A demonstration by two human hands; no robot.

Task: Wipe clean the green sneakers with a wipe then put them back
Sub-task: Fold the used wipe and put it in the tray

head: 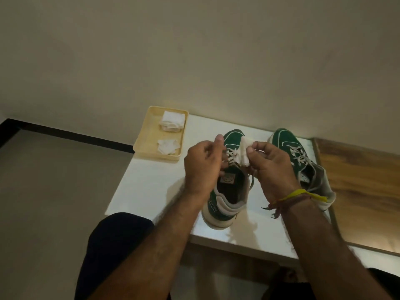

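Above the table's (pixel 151 187) middle, both hands pinch a folded wipe (pixel 244 152): right hand (pixel 272 167) gripping it, left hand (pixel 203 167) curled beside it. Sneakers (pixel 227 191) stand below. Better to open the wipe flat, then rub the uppers.

Two green sneakers stood upright on the white tabletop at the centre right of the frame, toes pointing towards the top. The nearer sneaker (pixel 227 191), at centre, had white trim lines, pale laces, a grey-white heel collar and an off-white sole, its dark insole showing a round logo. The second sneaker (pixel 303 161), to its right and apart from it, matched it, its heel reaching the lower right. A small folded white wipe (pixel 245 153) was held above the nearer sneaker's laces.
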